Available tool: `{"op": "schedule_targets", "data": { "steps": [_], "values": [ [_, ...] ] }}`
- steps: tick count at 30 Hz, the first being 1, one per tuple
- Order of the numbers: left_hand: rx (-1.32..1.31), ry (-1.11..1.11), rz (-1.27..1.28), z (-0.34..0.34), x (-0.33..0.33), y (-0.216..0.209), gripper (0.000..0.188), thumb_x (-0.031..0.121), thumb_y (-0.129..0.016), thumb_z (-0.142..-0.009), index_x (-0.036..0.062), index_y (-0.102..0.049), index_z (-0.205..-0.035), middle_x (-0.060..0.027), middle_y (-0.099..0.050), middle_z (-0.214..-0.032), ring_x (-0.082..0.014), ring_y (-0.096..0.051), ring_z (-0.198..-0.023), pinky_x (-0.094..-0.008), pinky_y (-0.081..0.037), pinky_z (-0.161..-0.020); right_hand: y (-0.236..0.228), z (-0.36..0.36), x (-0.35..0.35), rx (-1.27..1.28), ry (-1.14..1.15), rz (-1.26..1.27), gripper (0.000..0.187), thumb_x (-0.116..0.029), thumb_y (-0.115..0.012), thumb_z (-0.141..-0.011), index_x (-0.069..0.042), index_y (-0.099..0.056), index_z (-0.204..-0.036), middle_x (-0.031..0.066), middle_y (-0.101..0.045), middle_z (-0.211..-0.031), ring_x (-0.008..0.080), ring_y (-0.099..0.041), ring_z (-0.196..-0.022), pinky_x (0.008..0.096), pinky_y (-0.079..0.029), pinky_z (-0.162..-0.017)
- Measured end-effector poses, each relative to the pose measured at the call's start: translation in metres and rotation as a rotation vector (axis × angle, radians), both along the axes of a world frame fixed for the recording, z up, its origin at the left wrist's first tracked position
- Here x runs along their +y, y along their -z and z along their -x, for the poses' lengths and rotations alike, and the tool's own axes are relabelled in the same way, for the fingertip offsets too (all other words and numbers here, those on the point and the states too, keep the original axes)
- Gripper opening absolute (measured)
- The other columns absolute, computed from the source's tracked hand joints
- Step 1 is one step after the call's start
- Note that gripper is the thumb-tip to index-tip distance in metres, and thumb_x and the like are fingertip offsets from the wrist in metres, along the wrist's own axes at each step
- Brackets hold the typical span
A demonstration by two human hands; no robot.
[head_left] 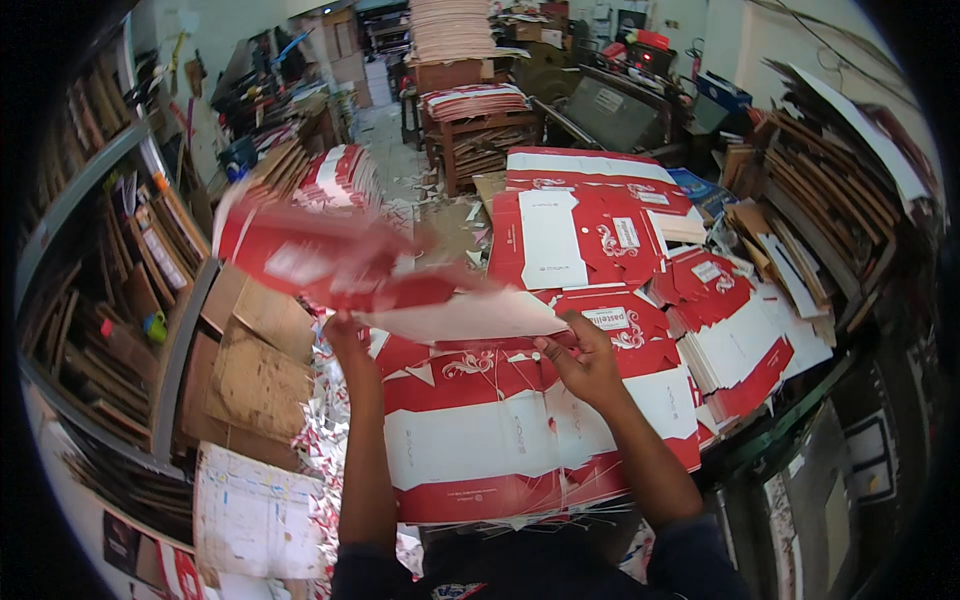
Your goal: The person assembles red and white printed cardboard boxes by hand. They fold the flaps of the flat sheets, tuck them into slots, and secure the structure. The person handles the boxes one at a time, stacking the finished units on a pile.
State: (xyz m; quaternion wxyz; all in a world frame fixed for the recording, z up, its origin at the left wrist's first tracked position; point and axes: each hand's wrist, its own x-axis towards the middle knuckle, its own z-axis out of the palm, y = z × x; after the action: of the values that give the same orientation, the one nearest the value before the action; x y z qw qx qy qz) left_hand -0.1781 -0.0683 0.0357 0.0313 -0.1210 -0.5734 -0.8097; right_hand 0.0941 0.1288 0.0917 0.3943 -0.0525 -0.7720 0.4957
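Observation:
A red and white printed cardboard sheet (290, 255) is held up in front of me, tilted and bent, its far left part smeared by motion. My left hand (345, 332) is closed on its near edge, with the fingers mostly hidden behind the board. At its right corner, my right hand (583, 358) pinches the board between thumb and fingers. Below both hands lies a stack of similar printed sheets (470, 428), with cut lines and loose white strands across the top one. Small white triangular scraps rest near its far edge.
More printed sheets (550, 240) lie beyond the stack, and a fanned pile of cut blanks (735, 350) sits to the right. Paper scraps (318, 440) cover the floor beside wooden boards (258, 375). A metal-framed rack (185, 365) stands left; tall sheet stacks (450, 30) rise behind.

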Motion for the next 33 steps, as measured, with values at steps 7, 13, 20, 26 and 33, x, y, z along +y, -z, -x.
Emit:
{"op": "schedule_targets", "data": {
  "steps": [7, 13, 20, 26, 33],
  "values": [
    [0.83, -0.815, 0.319, -0.097, -0.059, -0.092, 0.086, 0.016, -0.073, -0.087, -0.0036, -0.016, -0.148, -0.025, -0.023, -0.151, -0.0348, -0.025, -0.142, -0.0497, -0.022, -0.117, -0.077, 0.003, -0.018, -0.019, 0.037, -0.556, 0.015, -0.007, -0.071, -0.08, -0.005, -0.063, -0.092, 0.0115, -0.062, -0.085, 0.0336, -0.061, -0.082, 0.0443, -0.049, -0.07],
    [1.143, -0.435, 0.926, -0.16, -0.062, -0.162, 0.075, 0.023, -0.078, -0.079, 0.0014, -0.042, -0.142, -0.0208, -0.041, -0.144, -0.0372, -0.036, -0.138, -0.0538, -0.021, -0.117, -0.144, -0.01, -0.02, -0.283, -0.036, -0.771, 0.018, -0.006, -0.074, -0.076, -0.006, -0.068, -0.092, 0.0105, -0.068, -0.087, 0.0313, -0.066, -0.082, 0.0398, -0.052, -0.069],
    [1.271, 0.109, 1.064, -0.152, 0.0, -0.175, 0.036, 0.034, -0.072, -0.085, 0.0081, -0.065, -0.109, -0.0123, -0.07, -0.094, -0.0276, -0.068, -0.088, -0.0458, -0.047, -0.091, -0.132, -0.007, -0.011, -0.325, -0.104, -0.567, 0.023, -0.009, -0.076, -0.076, -0.001, -0.067, -0.096, 0.015, -0.069, -0.09, 0.0325, -0.068, -0.08, 0.0388, -0.053, -0.069],
    [1.28, 0.243, 0.947, -0.116, 0.012, -0.185, 0.034, 0.043, -0.071, -0.086, 0.0089, -0.07, -0.088, -0.0138, -0.061, -0.06, -0.0365, -0.061, -0.056, -0.0453, -0.045, -0.052, -0.117, 0.005, -0.023, -0.177, 0.133, -0.68, 0.02, -0.015, -0.072, -0.079, -0.003, -0.065, -0.094, 0.0141, -0.066, -0.083, 0.0334, -0.066, -0.073, 0.0419, -0.051, -0.063],
    [1.25, 0.279, 0.903, -0.105, 0.02, -0.185, 0.033, 0.041, -0.073, -0.085, 0.0081, -0.069, -0.084, -0.015, -0.058, -0.058, -0.0377, -0.059, -0.056, -0.0454, -0.044, -0.054, -0.11, 0.023, -0.033, -0.154, 0.343, -0.729, 0.018, -0.012, -0.072, -0.079, -0.002, -0.065, -0.092, 0.0127, -0.065, -0.081, 0.0313, -0.065, -0.067, 0.0408, -0.05, -0.06]
  ]
}}
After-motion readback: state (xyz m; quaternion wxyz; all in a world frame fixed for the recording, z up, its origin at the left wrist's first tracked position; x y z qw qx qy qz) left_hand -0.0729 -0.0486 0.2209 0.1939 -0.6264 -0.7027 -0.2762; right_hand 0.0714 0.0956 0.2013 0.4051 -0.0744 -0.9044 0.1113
